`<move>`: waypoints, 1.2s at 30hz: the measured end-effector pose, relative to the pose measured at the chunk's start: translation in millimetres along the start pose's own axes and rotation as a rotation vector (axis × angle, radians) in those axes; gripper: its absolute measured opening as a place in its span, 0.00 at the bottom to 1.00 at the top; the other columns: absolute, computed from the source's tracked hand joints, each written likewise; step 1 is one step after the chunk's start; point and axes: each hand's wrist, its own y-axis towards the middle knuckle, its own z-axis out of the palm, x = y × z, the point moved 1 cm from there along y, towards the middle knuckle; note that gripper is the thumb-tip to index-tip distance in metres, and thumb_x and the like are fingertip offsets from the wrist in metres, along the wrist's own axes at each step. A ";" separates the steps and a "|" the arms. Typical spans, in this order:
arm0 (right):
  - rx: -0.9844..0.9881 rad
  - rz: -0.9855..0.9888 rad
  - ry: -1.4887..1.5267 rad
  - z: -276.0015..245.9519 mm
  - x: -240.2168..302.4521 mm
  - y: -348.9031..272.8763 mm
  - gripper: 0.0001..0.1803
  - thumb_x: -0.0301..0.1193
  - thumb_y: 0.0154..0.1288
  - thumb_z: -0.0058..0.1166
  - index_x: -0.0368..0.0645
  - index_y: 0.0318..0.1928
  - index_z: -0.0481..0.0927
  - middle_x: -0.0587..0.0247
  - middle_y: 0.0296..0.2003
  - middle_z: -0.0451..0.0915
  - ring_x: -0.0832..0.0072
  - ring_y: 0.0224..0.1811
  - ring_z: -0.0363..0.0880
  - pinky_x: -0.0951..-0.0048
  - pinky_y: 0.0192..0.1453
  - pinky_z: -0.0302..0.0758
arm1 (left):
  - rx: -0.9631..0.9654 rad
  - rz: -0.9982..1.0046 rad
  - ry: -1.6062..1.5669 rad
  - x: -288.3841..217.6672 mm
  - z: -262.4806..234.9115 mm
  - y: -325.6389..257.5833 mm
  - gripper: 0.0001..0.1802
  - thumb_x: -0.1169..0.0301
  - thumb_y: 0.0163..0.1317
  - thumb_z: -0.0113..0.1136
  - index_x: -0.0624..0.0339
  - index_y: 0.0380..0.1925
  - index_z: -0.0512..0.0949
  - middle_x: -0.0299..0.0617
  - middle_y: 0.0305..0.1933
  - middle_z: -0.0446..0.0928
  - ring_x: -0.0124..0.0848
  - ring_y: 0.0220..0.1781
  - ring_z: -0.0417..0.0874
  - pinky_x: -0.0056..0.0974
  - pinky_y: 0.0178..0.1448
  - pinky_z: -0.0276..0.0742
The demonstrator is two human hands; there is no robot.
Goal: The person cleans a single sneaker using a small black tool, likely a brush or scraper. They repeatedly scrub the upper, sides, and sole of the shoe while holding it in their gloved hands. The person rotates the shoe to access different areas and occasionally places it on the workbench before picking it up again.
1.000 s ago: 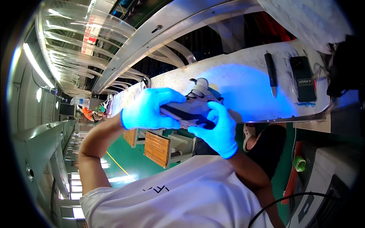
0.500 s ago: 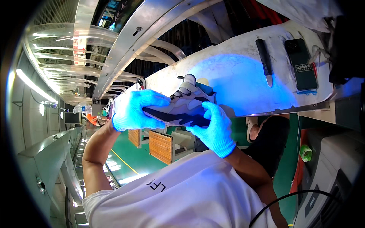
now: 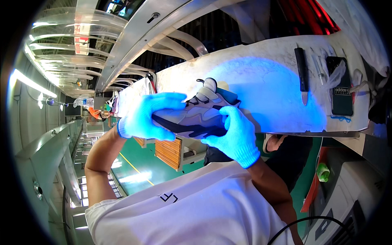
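A grey sneaker [image 3: 196,116] with black wavy side panels and dark laces is held over the near edge of the worktable. My left hand [image 3: 149,116], in a knitted glove lit bright blue, is around its toe, fingers above and thumb below. At the heel end my right hand [image 3: 237,136], gloved alike, grips the near side with its fingertips on the upper and its thumb low by the sole. A teal piece [image 3: 227,96] shows at the shoe's opening. The palm sides of both hands are hidden.
Blue light falls on the pale worktable [image 3: 179,77]. A black-handled knife [image 3: 302,75] lies at its right, beside a dark phone [image 3: 341,92] and thin clear plastic. Clear hoses [image 3: 183,41] run along the metal frame behind. Wooden-topped stools [image 3: 168,153] stand below, near another person's leg.
The left hand's fingers have lifted and spread a little at the toe. The right hand keeps its grip. The view has shifted, so the knife and phone appear further right and lower.
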 end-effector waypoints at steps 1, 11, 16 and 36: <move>-0.013 -0.028 -0.032 2.2 0.1 1.3 0.47 0.47 0.48 0.91 0.43 0.62 0.77 0.52 0.51 0.86 0.55 0.51 0.89 0.51 0.57 0.85 | 0.026 -0.093 -0.051 1.4 -2.2 1.4 0.57 0.51 0.46 0.93 0.67 0.74 0.79 0.58 0.66 0.88 0.49 0.66 0.91 0.47 0.73 0.84; -0.105 -0.160 -0.240 31.0 0.6 10.1 0.47 0.52 0.44 0.92 0.41 0.58 0.79 0.52 0.47 0.87 0.58 0.45 0.91 0.55 0.49 0.88 | 0.452 -0.604 0.305 -22.4 29.0 72.8 0.68 0.27 0.47 0.83 0.65 0.77 0.71 0.62 0.64 0.86 0.57 0.63 0.91 0.53 0.67 0.87; -0.093 -0.137 -0.211 32.6 -4.1 7.6 0.46 0.49 0.44 0.92 0.42 0.58 0.80 0.52 0.47 0.88 0.56 0.46 0.91 0.54 0.51 0.88 | 0.397 -0.725 0.384 -26.2 45.3 77.8 0.66 0.25 0.44 0.81 0.66 0.72 0.76 0.61 0.63 0.87 0.56 0.62 0.92 0.50 0.67 0.86; -0.209 -0.104 0.128 10.3 -23.5 -78.8 0.71 0.26 0.40 0.93 0.35 0.85 0.62 0.70 0.46 0.73 0.76 0.48 0.74 0.72 0.58 0.80 | -0.450 0.258 -1.105 31.1 111.9 -71.2 0.71 0.35 0.45 0.90 0.63 0.82 0.69 0.57 0.80 0.76 0.50 0.84 0.75 0.56 0.87 0.70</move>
